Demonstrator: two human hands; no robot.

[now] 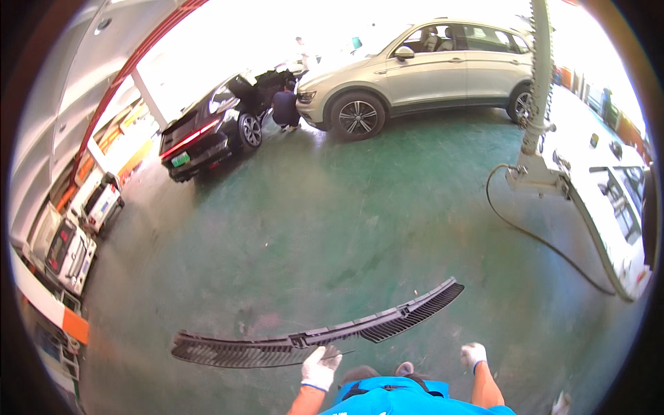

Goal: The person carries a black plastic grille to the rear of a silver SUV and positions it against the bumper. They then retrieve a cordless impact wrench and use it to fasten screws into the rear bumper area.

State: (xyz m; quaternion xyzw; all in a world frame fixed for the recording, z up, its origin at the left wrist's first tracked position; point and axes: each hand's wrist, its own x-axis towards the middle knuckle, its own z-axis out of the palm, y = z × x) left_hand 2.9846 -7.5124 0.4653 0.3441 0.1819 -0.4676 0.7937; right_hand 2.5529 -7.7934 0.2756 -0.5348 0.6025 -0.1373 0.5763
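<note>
A long, dark, curved cowl grille (387, 322) with slatted sections stretches across the view in front of me. My left hand (320, 368), in a white knit glove, is closed on its lower edge near the middle. The grille's left part reaches well out past that hand, and its right end rises higher. My right hand (474, 355), also in a white glove, hangs apart from the grille. Its fingers are curled in, and nothing shows in them.
A beige SUV (422, 72) stands ahead, beside a black car (207, 128) where a person (284, 107) crouches. To the right, a lift post (536, 104) has a hose (526, 232) trailing over the green floor (290, 200). White vehicle parts (72, 256) line the left side.
</note>
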